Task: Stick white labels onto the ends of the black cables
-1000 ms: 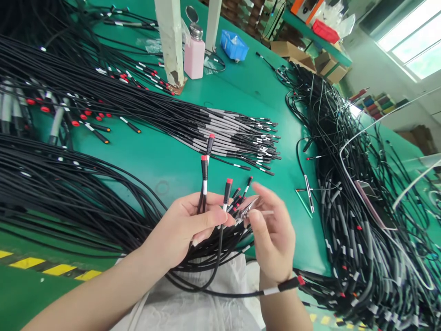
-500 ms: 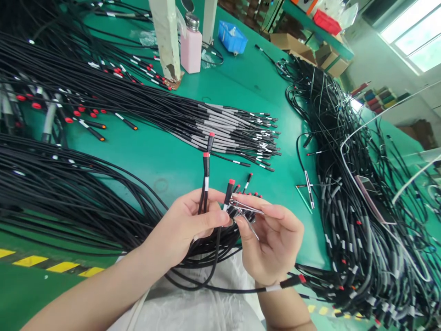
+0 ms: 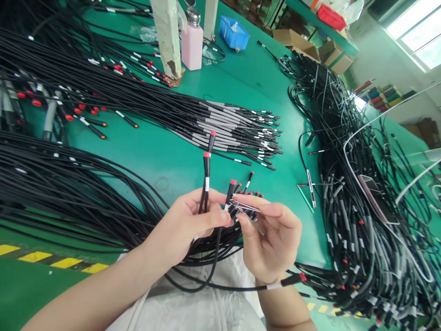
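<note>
Black, red-tipped, white-banded round cable is pinched nearly upright by the left hand, apparently to steady its end, while the right hand, just beside, pinches a slim silvery metal tool angled toward it.

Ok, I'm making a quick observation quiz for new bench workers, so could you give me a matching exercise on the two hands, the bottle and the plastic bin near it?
Column one
1. Left hand
2. Right hand
3. Bottle
4. Plastic bin near the bottle

Column two
A. Pink, beside a white post
B. Holding black cables with red ends
C. Blue
D. Holding a small metal tool

Right pairs: 1-B, 2-D, 3-A, 4-C
</note>
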Tool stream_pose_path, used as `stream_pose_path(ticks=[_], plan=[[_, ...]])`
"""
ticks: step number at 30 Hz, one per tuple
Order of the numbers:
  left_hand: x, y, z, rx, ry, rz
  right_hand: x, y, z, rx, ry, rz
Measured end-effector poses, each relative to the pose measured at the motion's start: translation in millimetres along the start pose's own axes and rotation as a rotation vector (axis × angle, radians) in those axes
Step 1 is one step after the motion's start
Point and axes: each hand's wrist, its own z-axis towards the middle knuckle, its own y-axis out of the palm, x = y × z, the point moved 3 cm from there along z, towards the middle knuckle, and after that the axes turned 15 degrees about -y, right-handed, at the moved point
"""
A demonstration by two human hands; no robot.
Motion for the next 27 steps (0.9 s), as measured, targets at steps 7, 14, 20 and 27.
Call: stream_pose_path(ticks=[7, 14, 20, 27], plan=[[-3.3, -2.4, 0.1, -0.081, -0.002, 0.046, 0.3, -0.9, -3.1, 0.094, 0.016, -0.044], [0.4, 2.4, -7.2, -0.138, -0.007, 0.061, -0.5, 0.7, -1.2, 0.076, -0.004, 0.027], [-0.2, 3.2, -7.0, -0.163, -0.027, 0.067, 1.6, 2.1, -4.9, 0.040, 0.007, 0.082], [-2.6, 0.1, -7.5, -0.134, -0.024, 0.125, -1.6, -0.7, -4.0, 0.016, -0.015, 0.004]])
